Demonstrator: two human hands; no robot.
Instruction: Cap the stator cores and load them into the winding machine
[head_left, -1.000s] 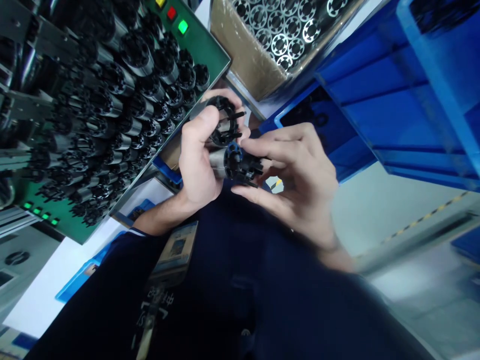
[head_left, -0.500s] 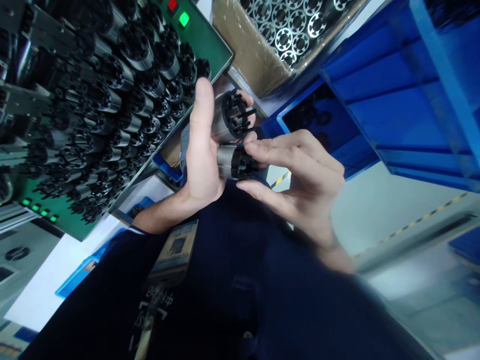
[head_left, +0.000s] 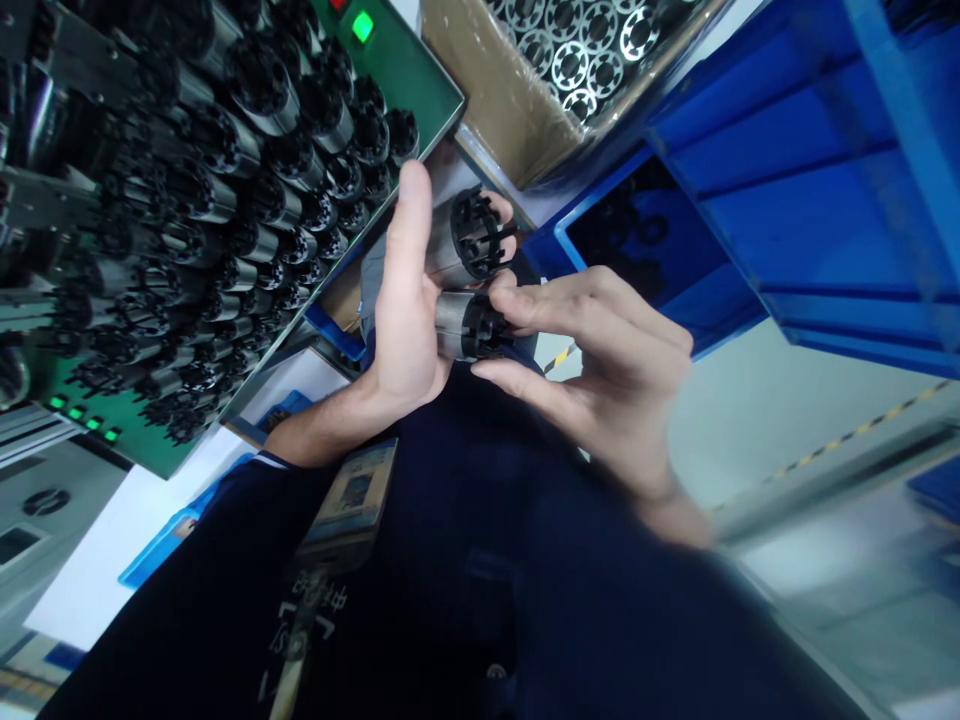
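Note:
My left hand (head_left: 405, 310) is closed around two metal stator cores with black plastic end pieces. The upper stator core (head_left: 448, 245) lies across the fingers, its pronged black end facing right. Below it, the lower stator core (head_left: 452, 325) sits against the palm, its black end (head_left: 480, 328) also pointing right. My right hand (head_left: 615, 350) comes in from the right, thumb and fingertips pinched at that black end. The index finger touches its upper edge and the thumb is at its lower side. Fingers hide part of both cores.
A green-topped machine bench (head_left: 427, 95) at left carries many similar stator cores (head_left: 259, 85). A plastic-lined cardboard box (head_left: 495, 110) holds bare metal cores (head_left: 570, 65). Blue bins (head_left: 750, 150) stand at right, one with dark rings inside. A badge (head_left: 360, 490) hangs at my chest.
The view has shifted slightly. Both hands keep nearly the same pose, with the right fingertips still at the lower core's black end.

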